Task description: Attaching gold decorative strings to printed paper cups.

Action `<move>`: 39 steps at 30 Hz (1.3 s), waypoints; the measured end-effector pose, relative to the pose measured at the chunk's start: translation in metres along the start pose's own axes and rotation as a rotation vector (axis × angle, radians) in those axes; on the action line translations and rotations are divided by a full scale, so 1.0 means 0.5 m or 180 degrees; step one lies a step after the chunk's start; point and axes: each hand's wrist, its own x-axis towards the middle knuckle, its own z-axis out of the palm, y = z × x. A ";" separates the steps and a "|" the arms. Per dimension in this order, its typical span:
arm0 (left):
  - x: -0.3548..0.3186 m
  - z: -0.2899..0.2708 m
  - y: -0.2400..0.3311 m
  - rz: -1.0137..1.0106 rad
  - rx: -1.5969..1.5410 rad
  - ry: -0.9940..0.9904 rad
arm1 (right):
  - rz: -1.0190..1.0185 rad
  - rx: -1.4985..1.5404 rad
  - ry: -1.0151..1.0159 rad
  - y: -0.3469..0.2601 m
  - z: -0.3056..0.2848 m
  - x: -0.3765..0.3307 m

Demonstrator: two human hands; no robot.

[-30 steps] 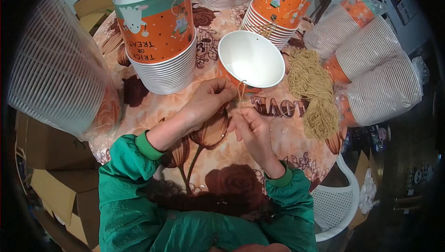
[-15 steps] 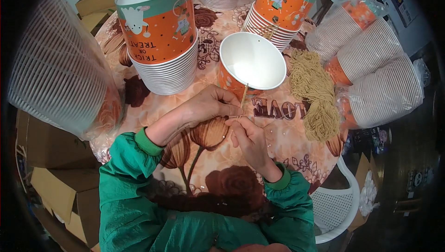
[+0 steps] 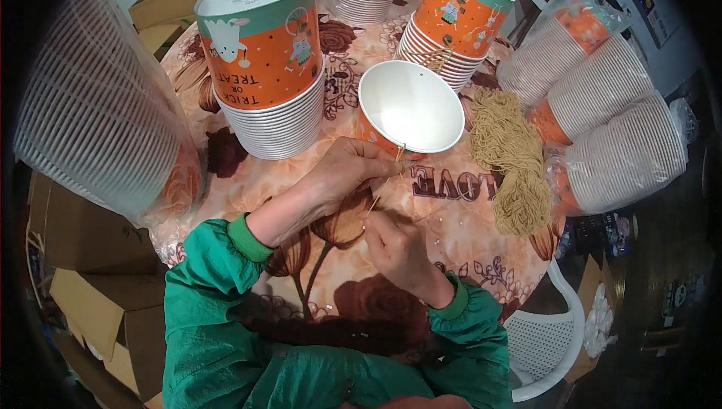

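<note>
Hands working tan cord at a single open paper cup.

My left hand [image 3: 342,176] pinches the cord [image 3: 374,202] just below the cup [image 3: 410,108] rim, having slid up from the tablecloth; my right hand [image 3: 395,247], pulled back toward me, grips the cord's other end, drawing it taut. Beyond sits the cord bundle [image 3: 511,161], right of the cup.

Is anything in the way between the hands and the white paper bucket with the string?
Nothing visible. The left hand already touches the open bucket at its near rim, where the tan string runs down to the right hand. The bundle of strings lies off to the right.
</note>
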 end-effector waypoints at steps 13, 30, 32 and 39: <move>0.010 -0.002 0.050 -0.0348 -0.0500 -0.0191 | -0.0647 -0.0571 -0.0120 -0.005 0.001 0.002; -0.026 -0.022 -0.063 0.1888 0.2695 -0.0001 | -0.0389 0.0834 -0.0243 -0.062 -0.047 0.013; -0.033 -0.007 -0.064 0.3064 0.3026 -0.0234 | -0.0451 0.0927 -0.0215 -0.067 -0.052 0.014; -0.043 0.054 -0.029 0.3651 0.3775 -0.0163 | -0.0830 0.0960 0.0311 -0.075 -0.082 0.018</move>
